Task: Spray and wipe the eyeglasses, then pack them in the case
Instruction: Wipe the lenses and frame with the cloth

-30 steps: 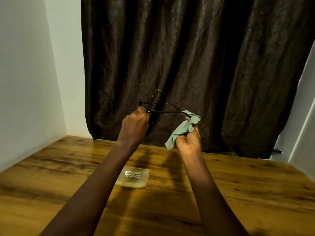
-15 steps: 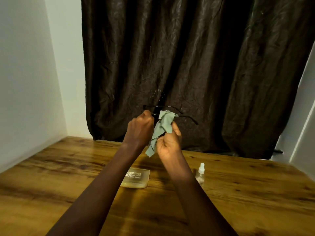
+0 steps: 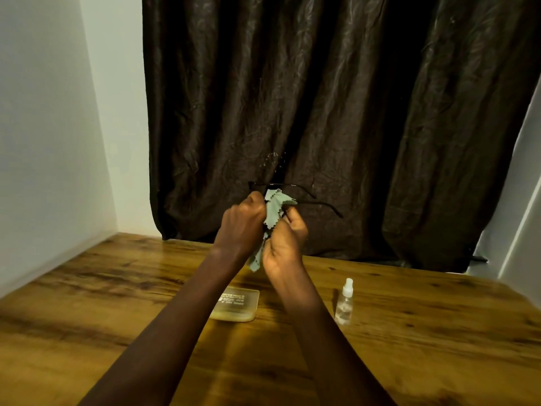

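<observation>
Black-framed eyeglasses (image 3: 319,203) are held up in front of the dark curtain, their temple arms pointing right. My left hand (image 3: 243,224) grips the frame at its left end. My right hand (image 3: 285,243) pinches a pale green cloth (image 3: 273,210) with zigzag edges and presses it against the glasses close to the left hand. The lenses are mostly hidden by the cloth and the hands. A translucent yellowish case (image 3: 238,303) lies flat on the wooden table (image 3: 424,347) below my arms. A small clear spray bottle (image 3: 345,303) with a white top stands to its right.
A dark brown curtain (image 3: 351,112) hangs behind the table's far edge. A white wall (image 3: 44,142) runs along the left side. A pale wall or door edge (image 3: 524,215) shows at the right.
My right hand moved the cloth leftward along the glasses, from the temple ends to beside my left hand. The spray bottle, earlier hidden by my right arm, now shows.
</observation>
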